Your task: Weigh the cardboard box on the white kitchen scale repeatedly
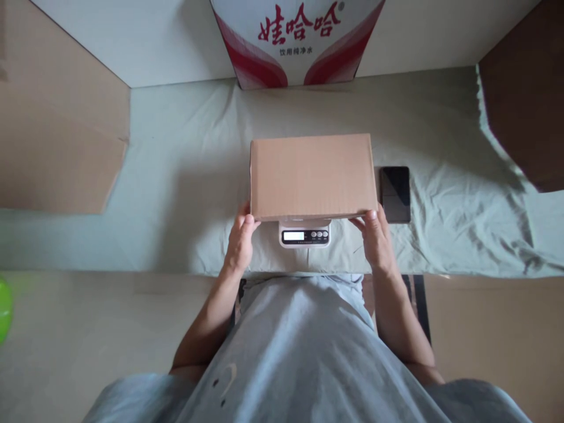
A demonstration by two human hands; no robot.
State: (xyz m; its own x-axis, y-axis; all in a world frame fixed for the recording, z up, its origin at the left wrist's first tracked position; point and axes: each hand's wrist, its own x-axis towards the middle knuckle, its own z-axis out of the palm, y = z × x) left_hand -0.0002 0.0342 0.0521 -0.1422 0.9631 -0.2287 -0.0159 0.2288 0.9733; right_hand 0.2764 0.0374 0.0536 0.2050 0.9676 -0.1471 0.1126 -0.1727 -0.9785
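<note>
A closed brown cardboard box [312,176] is over a small white digital kitchen scale [305,236], covering most of it; whether it rests on the scale I cannot tell. Only the scale's front edge shows, with a lit display and several buttons; the reading is too bright to make out. At the box's near left corner, my left hand [241,238] grips it, thumb on top and fingers partly hidden beneath. My right hand [376,238] grips the near right corner the same way. Just right of the box lies a black smartphone [395,195], close to my right hand.
A pale green cloth [189,176] covers the table. Against the back wall stands a white and red carton [297,41] with Chinese lettering. Large cardboard panels stand at the left [66,117] and right [524,100]. Something bright green [4,308] shows at the lower left edge.
</note>
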